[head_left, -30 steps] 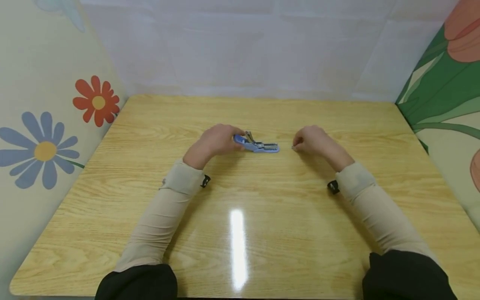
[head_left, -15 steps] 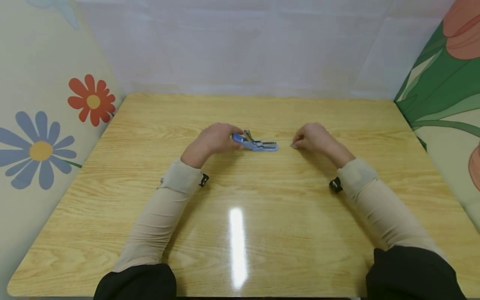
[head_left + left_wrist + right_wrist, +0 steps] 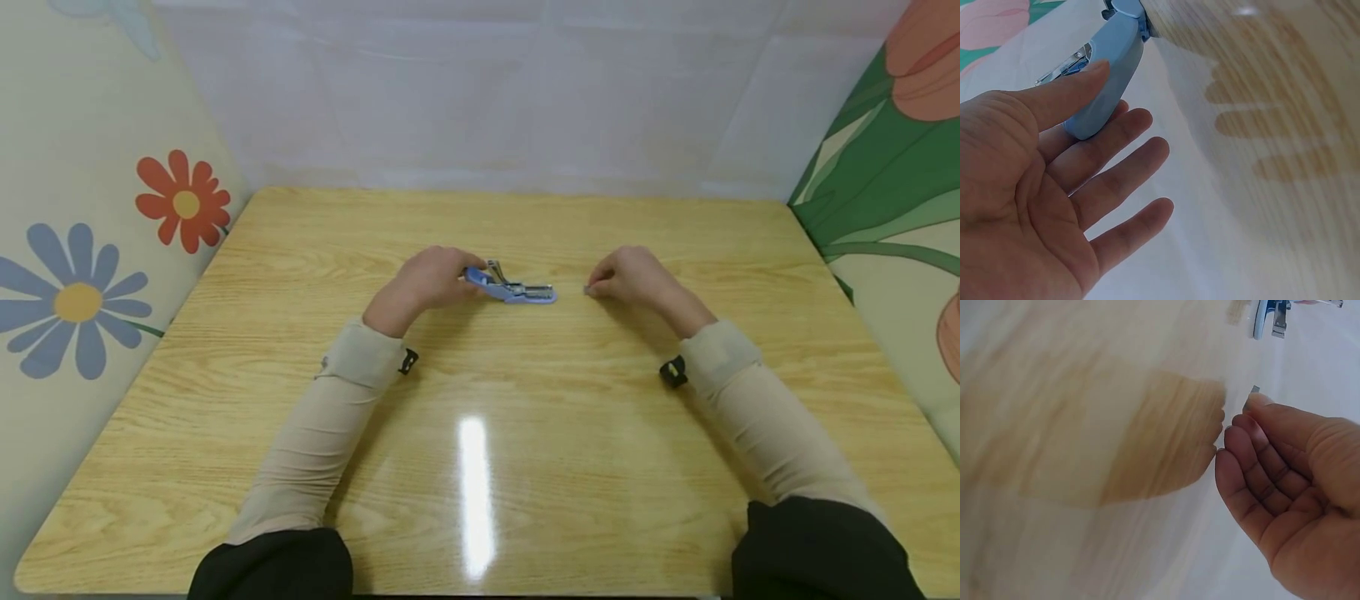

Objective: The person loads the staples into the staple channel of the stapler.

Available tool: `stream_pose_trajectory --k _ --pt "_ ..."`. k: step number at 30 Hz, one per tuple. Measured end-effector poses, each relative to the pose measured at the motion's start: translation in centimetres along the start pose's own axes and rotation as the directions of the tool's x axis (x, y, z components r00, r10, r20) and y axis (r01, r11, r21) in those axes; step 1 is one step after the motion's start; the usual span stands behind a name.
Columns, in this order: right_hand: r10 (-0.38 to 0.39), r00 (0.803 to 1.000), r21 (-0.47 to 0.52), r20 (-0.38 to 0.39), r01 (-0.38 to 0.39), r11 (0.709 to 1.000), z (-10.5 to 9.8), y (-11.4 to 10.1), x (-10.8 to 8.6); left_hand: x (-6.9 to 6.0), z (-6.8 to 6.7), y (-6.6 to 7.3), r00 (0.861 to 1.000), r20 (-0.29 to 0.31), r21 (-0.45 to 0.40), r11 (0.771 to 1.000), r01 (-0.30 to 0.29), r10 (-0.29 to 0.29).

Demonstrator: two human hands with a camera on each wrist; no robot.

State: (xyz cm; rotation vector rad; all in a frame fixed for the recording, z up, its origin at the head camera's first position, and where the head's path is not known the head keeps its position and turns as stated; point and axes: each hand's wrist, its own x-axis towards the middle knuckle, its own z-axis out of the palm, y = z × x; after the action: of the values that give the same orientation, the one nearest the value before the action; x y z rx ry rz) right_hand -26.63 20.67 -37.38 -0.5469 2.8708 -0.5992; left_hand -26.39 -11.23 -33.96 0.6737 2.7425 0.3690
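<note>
A blue stapler (image 3: 517, 294) lies opened up on the table, its metal parts showing. The left hand (image 3: 431, 279) grips its raised left end; in the left wrist view that hand (image 3: 1054, 169) pinches the blue body (image 3: 1107, 81) between thumb and forefinger, the other fingers extended. To the right of the stapler, apart from it, the right hand (image 3: 633, 275) pinches a tiny piece. The right wrist view shows this as a small grey metal strip (image 3: 1251, 398) at the tips of thumb and forefinger of the right hand (image 3: 1297, 469), with the stapler's end (image 3: 1263, 317) beyond.
The wooden table (image 3: 562, 433) carries a bright light reflection (image 3: 476, 500) near its front. A white sheet (image 3: 487, 100) hangs behind its back edge. Walls painted with flowers (image 3: 78, 302) stand at both sides.
The right hand has shifted very slightly, still pinching the small piece. The left hand and the stapler stay nearly as they were; the view has moved a little.
</note>
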Motion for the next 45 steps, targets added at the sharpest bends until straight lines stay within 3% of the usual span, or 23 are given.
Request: stream_pose_trajectory --k 7,13,16,22,28,34,38,45 --pt "0.043 0.999 0.040 -0.027 -0.042 0.998 -0.1 -0.2 -0.3 0.1 0.2 0.0 1.000 0.000 -0.010 1.000 -0.005 0.005" --pt "0.103 0.994 0.203 -0.045 -0.092 0.975 -0.1 -0.4 -0.4 0.2 0.1 0.0 1.000 0.001 -0.015 1.000 -0.004 0.004" --pt "0.152 0.988 0.384 0.005 -0.142 0.912 -0.1 -0.3 -0.4 0.2 0.1 -0.1 1.000 0.001 -0.017 1.000 -0.007 0.007" --pt "0.235 0.968 0.667 0.088 -0.232 0.708 0.2 0.5 -0.1 0.1 0.2 -0.2 1.000 -0.001 -0.023 1.000 -0.006 0.006" --pt "0.251 0.963 0.814 0.100 -0.225 0.536 0.4 1.0 0.0 0.0 0.2 -0.2 1.000 0.005 -0.033 0.999 -0.008 0.008" --pt "0.289 0.953 0.889 0.092 -0.209 0.407 -0.1 0.3 0.0 -0.1 0.1 -0.2 1.000 -0.003 -0.033 0.999 -0.009 0.009" --pt "0.304 0.950 0.919 0.070 -0.180 0.351 -0.2 -0.5 0.0 0.0 0.2 -0.2 1.000 -0.001 -0.033 0.999 -0.010 0.010" --pt "0.295 0.955 0.930 0.020 -0.126 0.346 -0.3 -1.6 0.1 0.0 0.2 -0.4 1.000 -0.002 -0.022 1.000 -0.017 0.017"
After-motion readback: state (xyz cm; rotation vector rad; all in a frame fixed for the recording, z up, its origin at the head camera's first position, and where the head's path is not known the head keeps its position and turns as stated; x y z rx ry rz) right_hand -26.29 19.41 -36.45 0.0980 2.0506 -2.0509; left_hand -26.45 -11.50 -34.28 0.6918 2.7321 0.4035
